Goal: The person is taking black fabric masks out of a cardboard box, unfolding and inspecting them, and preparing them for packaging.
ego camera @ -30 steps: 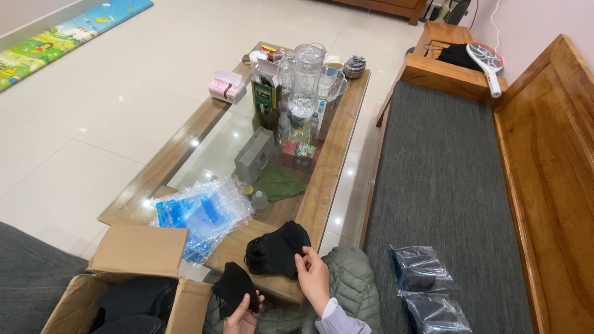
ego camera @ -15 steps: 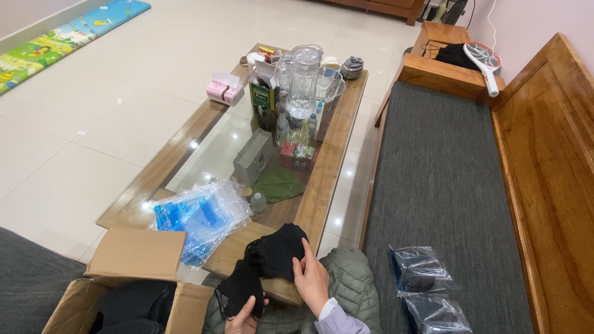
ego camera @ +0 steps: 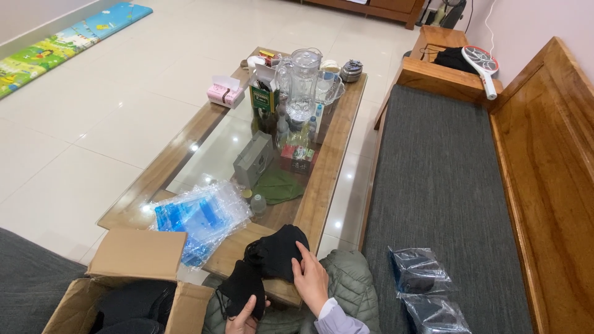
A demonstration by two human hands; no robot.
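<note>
Black cloth (ego camera: 275, 253), blue-printed clear bags (ego camera: 201, 216), brown cardboard box (ego camera: 133, 260).

Black fabric piece (ego camera: 267, 266), seemingly folded, lies crumpled at the table's near edge.

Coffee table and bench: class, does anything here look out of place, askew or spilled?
Nothing is spilled. The pile of clear plastic bags sprawls over the coffee table edge, and a racket-shaped swatter lies askew on the bench arm.
</note>
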